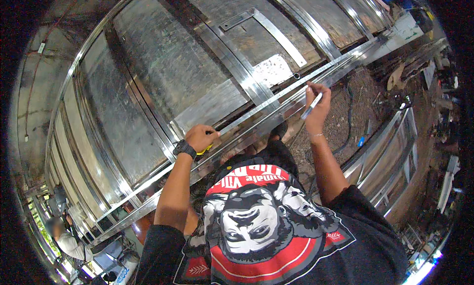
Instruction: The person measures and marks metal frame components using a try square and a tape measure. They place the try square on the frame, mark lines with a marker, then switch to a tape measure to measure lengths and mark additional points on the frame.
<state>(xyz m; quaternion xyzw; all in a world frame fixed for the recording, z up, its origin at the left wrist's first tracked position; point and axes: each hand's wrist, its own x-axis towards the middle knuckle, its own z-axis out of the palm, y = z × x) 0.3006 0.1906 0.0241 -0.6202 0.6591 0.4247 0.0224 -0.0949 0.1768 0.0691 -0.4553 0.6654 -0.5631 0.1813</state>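
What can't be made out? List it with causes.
Head view:
Bright yellow object: shape mostly hidden by the left hand.
Slim white pen-like stick: tip too small to tell.
Grey-black panels with silver metal strips: some cut off by the top edge.
Distant person in pale top: head blurred.

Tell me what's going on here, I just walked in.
A person is working at the edge of a large metal-framed panel. The left hand holds a yellow object, probably a tape measure, at the near silver rail. Farther right along it, the right hand holds a white pen. An L-shaped metal piece lies flat on the panel.
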